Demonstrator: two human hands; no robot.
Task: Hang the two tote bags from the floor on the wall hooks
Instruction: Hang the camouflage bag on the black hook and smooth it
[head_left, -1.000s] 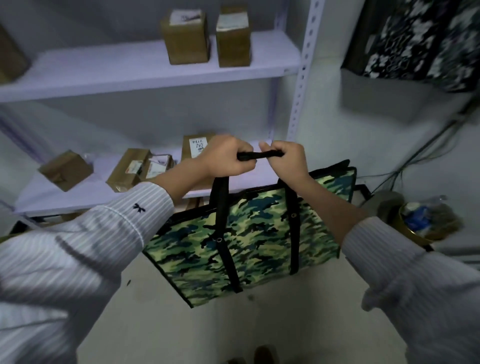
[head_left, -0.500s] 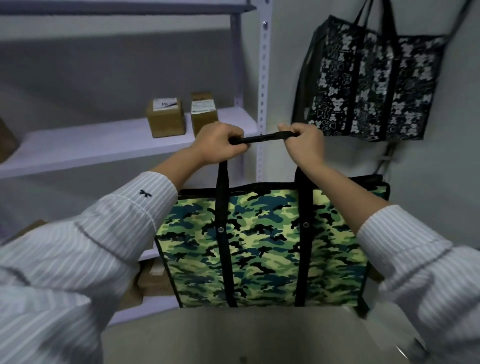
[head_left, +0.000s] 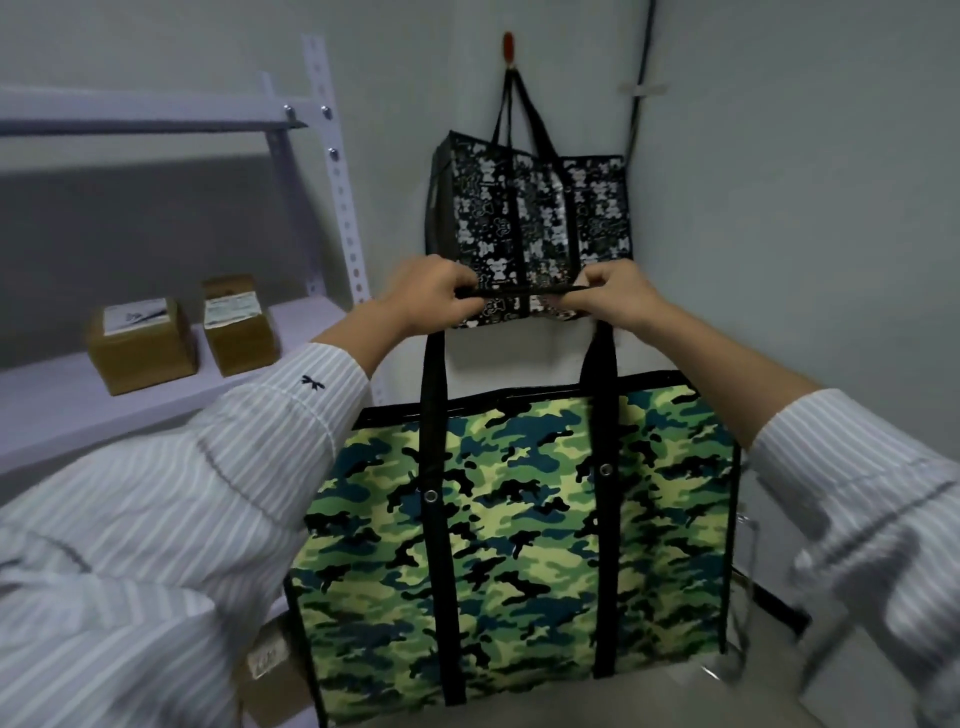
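- Leftmost, a pale metal rack (head_left: 156, 124) stands against the grey wall (head_left: 805, 208). Its perforated upright (head_left: 337, 197) rises beside the corner.
- On the rack's shelf board (head_left: 62, 405) two brown cardboard boxes (head_left: 140, 348) sit side by side, each with a white label on top.
- Lower down, under that shelf, a third labelled box (head_left: 270, 670) shows just beside the bottom left corner of the camouflage tote bag (head_left: 519, 545).
- From a striped sleeve (head_left: 208, 493), the left hand (head_left: 431, 296) curls its fingers round the left end of the bag's black handle (head_left: 519, 292).
- The right hand (head_left: 618, 296) grips the other end, so the handle is pulled taut and level between them.
- The camouflage tote bag hangs upright from that handle, clear of the floor and close in front of the person.
- Behind the hands, the black-and-white tote bag (head_left: 540, 223) hangs in the corner from a red-topped hook (head_left: 509, 49).
- Right of it, a dark cable (head_left: 641, 78) runs down the wall.
- Compared with half a second ago, the view has tilted upward and the hook is now in sight. The hands have shifted right and now overlap the hanging bag's lower edge.
- A second ago the camouflage bag hung tilted, low by the lower shelves. Now it hangs square.
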